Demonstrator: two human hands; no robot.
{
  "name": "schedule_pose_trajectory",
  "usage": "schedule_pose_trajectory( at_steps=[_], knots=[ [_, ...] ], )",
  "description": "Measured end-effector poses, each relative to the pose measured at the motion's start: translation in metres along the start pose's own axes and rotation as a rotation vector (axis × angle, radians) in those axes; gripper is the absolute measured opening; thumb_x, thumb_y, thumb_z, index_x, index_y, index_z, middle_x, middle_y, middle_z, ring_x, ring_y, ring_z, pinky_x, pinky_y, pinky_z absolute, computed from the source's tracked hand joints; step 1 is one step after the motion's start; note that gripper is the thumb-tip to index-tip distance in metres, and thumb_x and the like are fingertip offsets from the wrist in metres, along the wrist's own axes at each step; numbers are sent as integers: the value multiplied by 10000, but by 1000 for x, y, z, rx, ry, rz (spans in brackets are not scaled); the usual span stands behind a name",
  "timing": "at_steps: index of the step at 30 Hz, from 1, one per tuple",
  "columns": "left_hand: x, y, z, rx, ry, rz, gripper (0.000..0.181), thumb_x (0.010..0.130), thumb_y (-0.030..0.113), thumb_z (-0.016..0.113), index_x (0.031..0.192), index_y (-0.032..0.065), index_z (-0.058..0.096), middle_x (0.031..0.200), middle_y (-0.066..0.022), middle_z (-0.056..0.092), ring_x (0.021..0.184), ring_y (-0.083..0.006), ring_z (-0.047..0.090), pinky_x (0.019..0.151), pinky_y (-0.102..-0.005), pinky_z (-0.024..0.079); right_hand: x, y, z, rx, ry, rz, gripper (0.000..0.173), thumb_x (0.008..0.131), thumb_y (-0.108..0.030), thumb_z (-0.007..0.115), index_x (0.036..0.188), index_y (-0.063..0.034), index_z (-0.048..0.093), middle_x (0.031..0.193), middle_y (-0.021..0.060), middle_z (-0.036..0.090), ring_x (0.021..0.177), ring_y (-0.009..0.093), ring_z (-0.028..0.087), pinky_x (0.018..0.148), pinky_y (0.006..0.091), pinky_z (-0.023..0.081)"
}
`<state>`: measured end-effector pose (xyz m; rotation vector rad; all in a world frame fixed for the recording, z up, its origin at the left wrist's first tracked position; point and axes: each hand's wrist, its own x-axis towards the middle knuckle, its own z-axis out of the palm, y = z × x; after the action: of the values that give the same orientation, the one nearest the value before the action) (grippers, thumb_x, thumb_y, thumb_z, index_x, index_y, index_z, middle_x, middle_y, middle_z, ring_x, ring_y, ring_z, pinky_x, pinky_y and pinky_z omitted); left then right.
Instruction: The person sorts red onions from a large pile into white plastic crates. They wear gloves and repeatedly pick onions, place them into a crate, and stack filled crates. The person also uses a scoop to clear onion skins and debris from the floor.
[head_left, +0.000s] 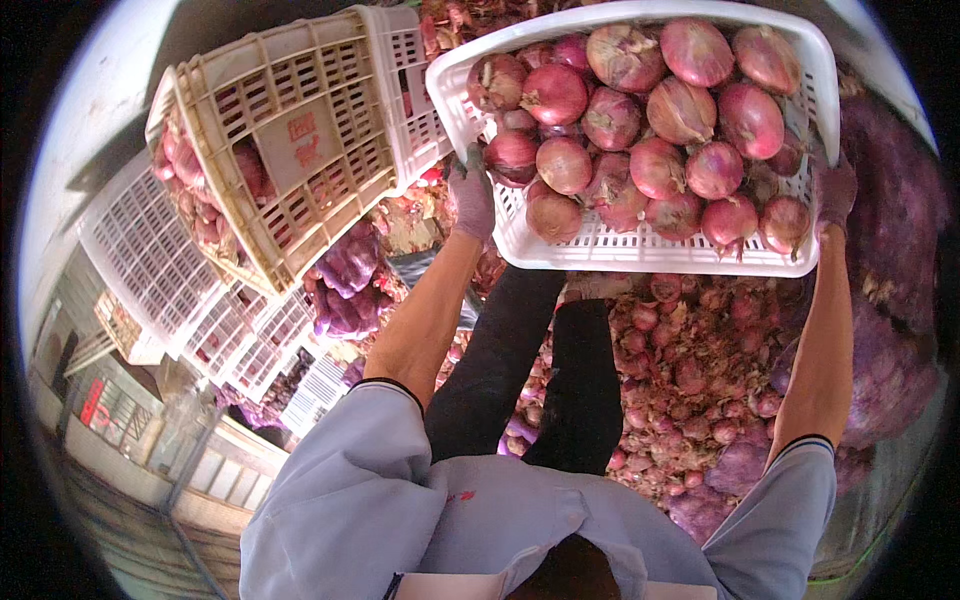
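A white plastic basket (645, 262) is held out in front of me, filled with several large red onions (555, 94). My left hand (472, 199), in a thin glove, grips its left end near the rim. At the opposite end my right hand (834, 193), also gloved, has hold of the basket's side; the rim hides some of its fingers. Part of the slotted basket wall shows between the onions and the near rim.
On the left, a yellowed slatted crate (292, 150) holds onions, with more white crates (161, 247) behind. Purple mesh sacks (885, 375) stand along the right. Loose onions and dry skins (690, 375) cover the ground around my legs. Another purple sack (349, 274) lies by the crates.
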<state>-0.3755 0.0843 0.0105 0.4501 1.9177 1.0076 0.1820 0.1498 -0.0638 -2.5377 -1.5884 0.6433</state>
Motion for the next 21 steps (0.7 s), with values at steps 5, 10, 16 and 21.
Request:
schedule_pose_trajectory(
  at_steps=[5,10,16,21],
  knots=[
    [-2,11,-3,65,-96,144,219,933,93,561,1105,-29,619,1025,-72,651,909,-170,600,812,-295,466,-6,-4,-3,23,-31,72,481,893,-423,615,1167,-28,639,1095,205,672,967,412,643,851,446,502],
    [6,7,4,38,124,-199,360,901,247,625,1094,-56,652,987,-83,671,900,-185,613,824,-326,480,-4,-4,-1,61,-6,17,498,864,-460,650,1145,-49,674,1010,191,704,924,354,676,796,406,508],
    [22,4,10,269,173,-108,437,860,336,694,1069,-46,658,970,-88,685,872,-162,624,774,-324,492,1,15,3,199,-74,137,518,859,-448,664,1102,10,665,1005,217,698,932,367,676,797,453,509],
    [19,11,12,805,276,-93,715,745,575,672,1071,-61,661,1002,-253,690,983,-367,663,863,-430,511,17,48,8,-121,-111,57,533,900,-433,615,1146,39,632,1058,231,677,944,361,654,826,447,497]
  ],
)
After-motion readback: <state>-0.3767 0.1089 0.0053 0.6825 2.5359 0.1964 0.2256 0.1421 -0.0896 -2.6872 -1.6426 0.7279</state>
